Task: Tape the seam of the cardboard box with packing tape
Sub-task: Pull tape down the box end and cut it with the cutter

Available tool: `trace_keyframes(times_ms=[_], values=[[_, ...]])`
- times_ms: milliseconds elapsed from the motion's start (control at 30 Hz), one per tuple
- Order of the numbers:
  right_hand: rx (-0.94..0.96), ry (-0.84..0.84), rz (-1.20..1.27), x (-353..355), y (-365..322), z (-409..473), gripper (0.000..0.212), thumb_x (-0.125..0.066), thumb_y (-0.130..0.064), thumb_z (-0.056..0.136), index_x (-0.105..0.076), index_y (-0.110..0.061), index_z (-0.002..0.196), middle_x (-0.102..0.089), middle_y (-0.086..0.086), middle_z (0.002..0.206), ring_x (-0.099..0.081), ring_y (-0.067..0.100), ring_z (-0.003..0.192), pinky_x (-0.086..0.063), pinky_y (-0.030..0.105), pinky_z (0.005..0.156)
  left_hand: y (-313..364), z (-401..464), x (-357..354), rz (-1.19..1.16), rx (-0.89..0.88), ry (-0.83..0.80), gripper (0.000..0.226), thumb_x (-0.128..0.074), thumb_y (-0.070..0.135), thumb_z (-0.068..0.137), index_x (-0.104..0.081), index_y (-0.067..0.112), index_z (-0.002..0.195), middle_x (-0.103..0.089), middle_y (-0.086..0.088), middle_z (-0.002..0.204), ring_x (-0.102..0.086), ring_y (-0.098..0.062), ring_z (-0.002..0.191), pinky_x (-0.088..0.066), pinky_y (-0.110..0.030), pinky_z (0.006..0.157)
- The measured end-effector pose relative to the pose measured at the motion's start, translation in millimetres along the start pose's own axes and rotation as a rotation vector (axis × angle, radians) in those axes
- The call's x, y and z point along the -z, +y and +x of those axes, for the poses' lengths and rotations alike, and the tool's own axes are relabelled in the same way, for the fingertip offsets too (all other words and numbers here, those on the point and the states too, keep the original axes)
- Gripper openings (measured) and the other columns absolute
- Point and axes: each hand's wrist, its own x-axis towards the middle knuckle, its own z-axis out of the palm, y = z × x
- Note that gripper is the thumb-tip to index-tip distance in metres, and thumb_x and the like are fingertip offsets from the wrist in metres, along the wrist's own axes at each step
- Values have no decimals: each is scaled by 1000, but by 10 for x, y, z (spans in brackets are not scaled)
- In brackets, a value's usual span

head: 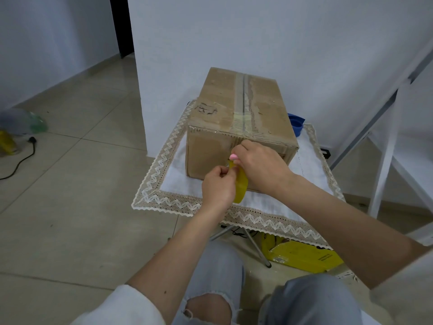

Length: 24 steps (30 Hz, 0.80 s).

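A worn cardboard box (218,109) stands on a small table with a lace-edged white cloth (164,184). Its top seam (243,102) runs away from me, with old torn tape along it. A yellowish roll of packing tape (241,187) hangs in front of the box's near face. My left hand (218,186) grips the roll and pinches the tape's loose end. My right hand (260,165) rests against the near face just below the seam, its fingers on the tape end and a small pink object (233,157). Whether the tape touches the box is hidden.
A blue object (297,124) sits behind the box at the right. A yellow bag (302,255) lies on the floor under the table by its metal legs. A white frame (384,141) stands at the right, a wall corner behind. A cable (21,160) lies at far left.
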Motion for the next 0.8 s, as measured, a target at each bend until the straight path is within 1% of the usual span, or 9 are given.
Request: trace_keyframes(times_ms=[100,133,267,333,433,533,700,800], values=[[-4,-31,-35,6,-26,14,28,-40,-20,104,-61,-2,107,-60,16,104,-62,33,91,-51,42,68,1,2,2,8,-4,-1,30,-60,33,93,-52,21,66,-52,4,66,-46,-15,63,-36,-28,60],[-2,-30,-44,8,-31,16,27,-40,-20,104,-61,-2,107,-61,16,103,-62,33,90,-51,42,67,2,2,3,7,-4,-3,30,-60,33,93,-52,21,67,-52,4,66,-46,-14,62,-36,-28,59],[8,-11,-86,-4,-28,9,20,-49,-15,100,-64,-1,96,-63,17,91,-64,33,78,-49,37,55,10,-1,3,14,-6,-4,30,-59,33,93,-52,20,67,-52,3,67,-45,-14,61,-36,-28,57],[10,-13,-99,-10,-24,8,17,-52,-13,99,-64,-1,94,-63,17,89,-64,33,76,-48,36,53,13,-5,2,20,-6,1,30,-59,32,93,-51,21,67,-52,3,67,-45,-13,61,-35,-28,56],[12,-29,-88,-2,-27,16,21,-45,-15,102,-62,-2,102,-62,17,97,-64,32,84,-49,38,61,13,-10,2,16,-5,1,29,-59,32,93,-52,20,68,-53,3,68,-46,-14,62,-35,-28,56],[16,-31,-75,2,-28,25,25,-38,-18,105,-58,-4,110,-60,14,106,-61,30,94,-49,36,69,16,-14,0,14,-3,1,28,-59,33,93,-53,20,69,-54,3,68,-47,-15,64,-36,-28,57],[12,-66,-88,7,-40,47,27,-34,-18,106,-55,-5,116,-57,14,112,-59,29,101,-49,36,74,18,-12,3,23,-11,7,27,-59,31,93,-54,19,70,-54,3,68,-46,-14,63,-36,-28,57],[12,-81,-108,28,-50,52,26,-35,-16,105,-55,-4,116,-57,14,113,-59,30,102,-50,36,75,24,-18,3,35,-16,8,27,-59,31,94,-54,18,71,-54,3,68,-47,-14,62,-36,-28,56]])
